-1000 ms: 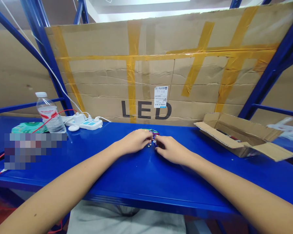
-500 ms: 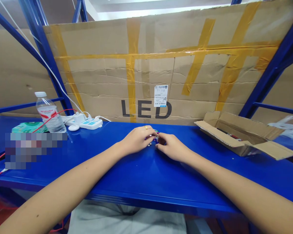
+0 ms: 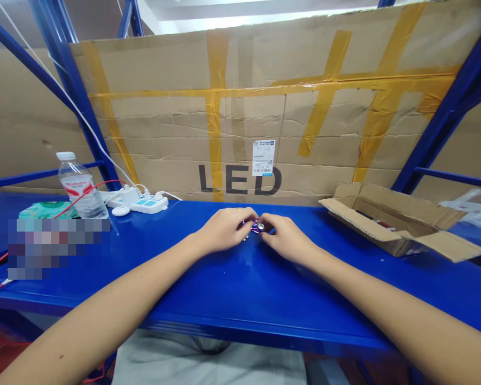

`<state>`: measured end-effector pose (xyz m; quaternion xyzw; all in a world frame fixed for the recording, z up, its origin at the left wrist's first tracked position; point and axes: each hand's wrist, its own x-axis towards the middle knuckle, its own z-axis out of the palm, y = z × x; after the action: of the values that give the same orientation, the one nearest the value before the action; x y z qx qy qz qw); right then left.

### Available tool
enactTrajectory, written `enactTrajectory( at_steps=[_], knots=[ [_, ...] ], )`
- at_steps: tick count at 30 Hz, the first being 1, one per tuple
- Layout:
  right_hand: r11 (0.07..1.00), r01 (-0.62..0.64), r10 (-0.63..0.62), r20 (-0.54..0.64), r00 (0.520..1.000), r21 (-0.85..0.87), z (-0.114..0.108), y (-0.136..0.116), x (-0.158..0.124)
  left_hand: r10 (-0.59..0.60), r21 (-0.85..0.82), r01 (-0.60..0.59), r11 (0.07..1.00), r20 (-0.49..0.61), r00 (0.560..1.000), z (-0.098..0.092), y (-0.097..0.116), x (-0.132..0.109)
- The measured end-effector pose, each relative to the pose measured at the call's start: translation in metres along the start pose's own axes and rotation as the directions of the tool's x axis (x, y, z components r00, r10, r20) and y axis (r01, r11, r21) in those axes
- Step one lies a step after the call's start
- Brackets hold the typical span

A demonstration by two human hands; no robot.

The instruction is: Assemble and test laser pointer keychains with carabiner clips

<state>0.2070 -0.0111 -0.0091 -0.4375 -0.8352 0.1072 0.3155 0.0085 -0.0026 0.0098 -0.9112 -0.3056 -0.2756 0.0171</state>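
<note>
A small shiny purple metallic piece (image 3: 255,226) with a round silver ring at its right end sits between my two hands, low over the blue table. My left hand (image 3: 227,227), with a gold-coloured ring on one finger, is closed on its left part. Thumb and fingers of my right hand (image 3: 284,235) pinch it by the silver-ringed end. Fingers cover much of the piece, and its exact kind does not show. Close under the left fingertips is a small silvery bit, too small to make out.
The blue metal table (image 3: 208,289) backs onto a big taped cardboard sheet (image 3: 168,133) marked LED. At right lies an open cardboard box (image 3: 401,243) holding thin items. Left are a water bottle (image 3: 82,187), a white power strip (image 3: 150,204), a green packet (image 3: 44,210) and red cables.
The purple piece has turned in my fingers, so its silver ring end now faces me. Both hands stay in nearly the same place, fingers slightly shifted.
</note>
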Motion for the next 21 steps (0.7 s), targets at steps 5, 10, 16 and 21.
enactTrajectory(
  at_steps=[5, 10, 16, 21],
  knots=[
    [0.999, -0.001, 0.003, 0.04, 0.999, -0.052, 0.001, 0.002, 0.0, -0.132, 0.168, 0.1, 0.981, 0.193, 0.972, -0.002, -0.004, 0.0],
    [0.995, -0.036, 0.044, 0.092, 0.995, -0.088, 0.003, 0.001, -0.001, -0.202, 0.23, 0.12, 0.966, 0.377, 0.904, -0.001, -0.003, -0.002],
    [0.99, -0.022, 0.041, 0.133, 0.99, -0.142, 0.004, -0.003, -0.002, -0.256, 0.226, 0.184, 0.957, 0.35, 0.901, 0.009, -0.007, -0.001],
    [0.986, 0.016, 0.01, 0.155, 0.988, -0.163, 0.003, -0.006, -0.004, -0.333, 0.013, 0.359, 0.933, 0.408, 0.85, 0.01, -0.007, 0.001]
  ],
)
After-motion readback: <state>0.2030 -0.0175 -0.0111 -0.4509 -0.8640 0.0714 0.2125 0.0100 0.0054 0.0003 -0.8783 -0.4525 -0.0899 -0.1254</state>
